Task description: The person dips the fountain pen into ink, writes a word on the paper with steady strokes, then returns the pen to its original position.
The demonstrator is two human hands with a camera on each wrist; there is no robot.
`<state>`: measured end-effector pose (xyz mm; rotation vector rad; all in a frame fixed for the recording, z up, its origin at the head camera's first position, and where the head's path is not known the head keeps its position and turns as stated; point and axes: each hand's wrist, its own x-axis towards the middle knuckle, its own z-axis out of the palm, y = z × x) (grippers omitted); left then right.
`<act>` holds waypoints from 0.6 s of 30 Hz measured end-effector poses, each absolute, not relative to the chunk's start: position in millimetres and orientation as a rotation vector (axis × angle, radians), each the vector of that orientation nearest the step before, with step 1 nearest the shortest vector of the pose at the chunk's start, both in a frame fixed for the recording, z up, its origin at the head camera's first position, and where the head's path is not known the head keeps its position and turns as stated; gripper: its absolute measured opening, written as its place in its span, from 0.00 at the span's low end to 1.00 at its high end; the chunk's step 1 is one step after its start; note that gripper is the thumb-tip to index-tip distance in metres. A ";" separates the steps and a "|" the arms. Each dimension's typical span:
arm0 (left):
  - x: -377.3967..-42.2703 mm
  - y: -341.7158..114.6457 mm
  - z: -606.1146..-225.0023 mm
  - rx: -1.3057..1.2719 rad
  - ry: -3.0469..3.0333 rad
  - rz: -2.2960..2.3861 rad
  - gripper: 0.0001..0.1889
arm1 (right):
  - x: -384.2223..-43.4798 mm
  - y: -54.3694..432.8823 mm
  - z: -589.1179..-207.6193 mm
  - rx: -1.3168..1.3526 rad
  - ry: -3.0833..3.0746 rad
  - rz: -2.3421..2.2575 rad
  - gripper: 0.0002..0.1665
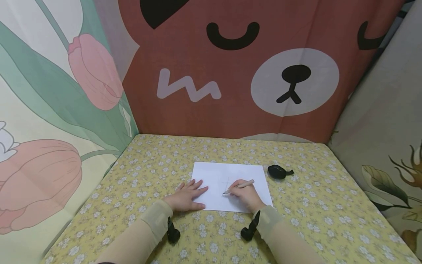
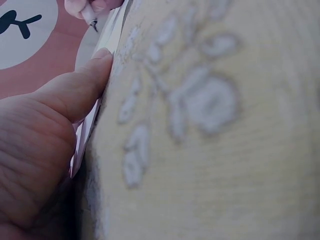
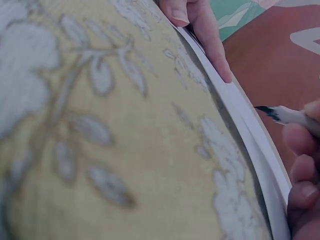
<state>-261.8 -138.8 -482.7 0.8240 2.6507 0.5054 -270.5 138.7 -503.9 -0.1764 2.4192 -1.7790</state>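
The two hands are apart, one toward each side of a sheet of white paper (image 1: 214, 172) that lies between and beyond the wrists. The left hand (image 1: 187, 195) rests with its fingers spread over the paper's near left part, pinching nothing. The right hand (image 1: 245, 196) grips a pale pen (image 1: 248, 183) between thumb and fingers, its dark tip slanting down and leftward toward the left hand; whether the tip touches the paper I cannot tell. Faint crossing lines (image 1: 226, 181) show on the sheet just beyond the right fingertips. A small black object (image 1: 277, 172) with a short tail sits past the right hand, off the paper's right edge. Under both hands spreads a yellow flowered cloth (image 1: 211, 240); straight beyond them stands a reddish-brown backdrop (image 1: 197, 121) bearing an animal face.
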 end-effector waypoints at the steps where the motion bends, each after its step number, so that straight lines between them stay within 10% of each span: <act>1: -261.6 -138.8 -482.6 0.825 2.649 0.507 0.39 | -270.8 139.1 -503.7 -0.151 2.406 -1.818 0.05; 18: -260.3 -139.1 -481.3 0.837 2.646 0.514 0.39 | -279.2 149.2 -505.5 0.026 2.518 -1.850 0.07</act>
